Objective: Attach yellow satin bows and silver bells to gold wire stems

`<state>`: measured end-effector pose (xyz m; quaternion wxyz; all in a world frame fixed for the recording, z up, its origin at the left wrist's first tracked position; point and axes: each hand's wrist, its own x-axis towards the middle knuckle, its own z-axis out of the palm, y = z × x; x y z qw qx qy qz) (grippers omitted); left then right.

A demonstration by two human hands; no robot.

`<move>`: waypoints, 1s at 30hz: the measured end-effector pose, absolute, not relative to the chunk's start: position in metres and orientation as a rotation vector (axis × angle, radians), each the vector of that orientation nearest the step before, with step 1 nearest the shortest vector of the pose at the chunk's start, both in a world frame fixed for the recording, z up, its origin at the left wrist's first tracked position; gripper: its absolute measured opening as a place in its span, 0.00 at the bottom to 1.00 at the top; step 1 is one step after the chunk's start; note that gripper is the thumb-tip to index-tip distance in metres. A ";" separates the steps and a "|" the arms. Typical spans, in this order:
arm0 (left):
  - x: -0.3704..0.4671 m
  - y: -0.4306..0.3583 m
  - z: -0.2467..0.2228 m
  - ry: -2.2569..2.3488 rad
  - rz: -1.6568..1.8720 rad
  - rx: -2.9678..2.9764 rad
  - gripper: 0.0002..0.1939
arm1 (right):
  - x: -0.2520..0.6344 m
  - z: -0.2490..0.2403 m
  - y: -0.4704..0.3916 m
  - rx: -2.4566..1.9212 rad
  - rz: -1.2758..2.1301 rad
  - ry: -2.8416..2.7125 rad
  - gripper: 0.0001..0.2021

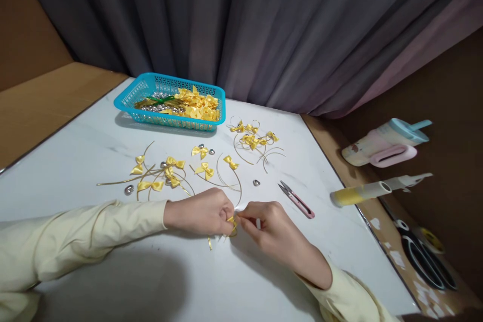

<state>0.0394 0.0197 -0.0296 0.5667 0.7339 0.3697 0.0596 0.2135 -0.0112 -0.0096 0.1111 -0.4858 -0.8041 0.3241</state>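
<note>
My left hand (206, 211) is closed around a yellow satin bow (233, 226) with thin gold cord, partly hidden by the fingers. A cord end (210, 244) hangs below that fist. Close by on the right, my right hand (277, 229) pinches thumb and forefinger together at the bow's edge; what lies between the fingertips is too small to make out. Just beyond the hands are loose yellow bows (206, 170), gold cords (124, 181) and silver heart-shaped beads (129, 189). A single silver bead (256, 182) lies past my right hand.
A blue basket (169, 123) at the back holds yellow bows, silver beads and a tied gold bundle. Bows with looped cords (253, 141) lie right of it. Pink-handled thread snips (297, 199), a tumbler (381, 143), a glue bottle (360, 193) and black scissors (424, 256) are at right.
</note>
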 end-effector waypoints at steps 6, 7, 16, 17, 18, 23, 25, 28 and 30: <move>0.038 0.020 -0.032 0.844 0.139 1.758 0.09 | 0.216 -0.006 -0.006 -1.394 1.110 -2.356 0.12; 0.038 0.020 -0.032 0.836 0.143 1.770 0.09 | 0.217 -0.007 -0.004 -1.399 1.156 -2.347 0.12; 0.038 0.019 -0.034 0.820 0.115 1.809 0.09 | 0.224 -0.016 0.003 -1.348 1.390 -2.288 0.11; 0.038 0.019 -0.034 0.819 0.115 1.809 0.09 | 0.224 -0.017 0.004 -1.348 1.399 -2.281 0.11; 0.038 0.019 -0.034 0.819 0.117 1.811 0.09 | 0.224 -0.018 0.004 -1.347 1.405 -2.276 0.11; 0.038 0.019 -0.031 0.814 0.161 1.833 0.10 | 0.224 -0.018 0.004 -1.358 1.354 -2.284 0.12; 0.039 0.019 -0.029 0.824 0.175 1.821 0.10 | 0.225 -0.015 0.003 -1.358 1.304 -2.310 0.11; 0.039 0.019 -0.027 0.854 0.211 1.797 0.09 | 0.226 -0.008 0.000 -1.336 1.158 -2.373 0.10; 0.039 0.019 -0.027 0.882 0.231 1.783 0.10 | 0.226 -0.006 -0.003 -1.298 1.034 -2.415 0.10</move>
